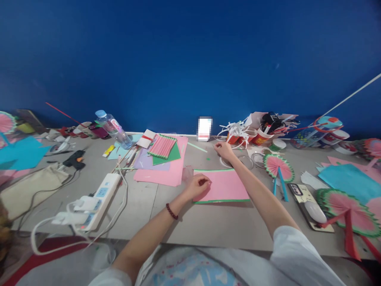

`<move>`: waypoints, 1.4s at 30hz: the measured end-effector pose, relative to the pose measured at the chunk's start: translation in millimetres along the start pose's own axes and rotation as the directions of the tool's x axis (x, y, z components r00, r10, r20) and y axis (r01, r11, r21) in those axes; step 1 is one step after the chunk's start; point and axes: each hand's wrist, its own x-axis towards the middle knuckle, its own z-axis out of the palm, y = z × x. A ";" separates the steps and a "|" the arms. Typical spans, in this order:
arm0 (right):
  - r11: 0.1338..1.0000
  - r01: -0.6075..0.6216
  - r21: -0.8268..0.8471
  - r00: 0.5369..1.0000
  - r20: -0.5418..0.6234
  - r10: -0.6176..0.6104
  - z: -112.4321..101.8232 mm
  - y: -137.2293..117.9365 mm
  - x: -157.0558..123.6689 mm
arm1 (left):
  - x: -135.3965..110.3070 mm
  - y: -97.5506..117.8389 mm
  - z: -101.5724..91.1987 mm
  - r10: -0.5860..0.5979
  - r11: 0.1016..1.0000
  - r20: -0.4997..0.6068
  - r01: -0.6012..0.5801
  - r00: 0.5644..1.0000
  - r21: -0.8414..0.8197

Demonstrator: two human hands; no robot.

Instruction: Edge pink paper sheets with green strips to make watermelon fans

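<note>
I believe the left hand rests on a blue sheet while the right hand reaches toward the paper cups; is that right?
Not quite: the head view shows the sheet under the left hand is pink with a green edge, not blue. The right hand does reach toward the paper cups.

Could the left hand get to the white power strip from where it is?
Probably yes: the left hand rests on the pink sheet, and nothing tall stands between it and the power strip.

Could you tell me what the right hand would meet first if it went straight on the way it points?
Probably the small white card standing by the blue wall; the right hand points towards it, though depth is unclear.
</note>
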 end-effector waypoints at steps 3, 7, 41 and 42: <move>0.981 0.028 0.191 0.995 0.085 -0.045 -7.2 -0.6 -14.3 | -0.6 1.3 -0.7 0.023 0.999 0.007 -0.023 1.000 0.027; 0.906 -0.024 0.423 0.975 0.211 -0.073 -16.6 -2.7 -39.1 | 0.2 -0.3 0.8 0.010 1.000 -0.005 -0.010 1.000 0.001; 0.449 -0.487 0.749 0.859 0.503 0.094 18.1 -4.5 -159.3 | 0.2 3.3 3.3 -0.033 0.990 -0.089 0.020 0.996 -0.138; 0.467 -0.482 0.742 0.859 0.504 0.086 17.2 -4.7 -159.6 | 0.2 4.0 3.0 -0.033 0.990 -0.084 0.021 0.996 -0.139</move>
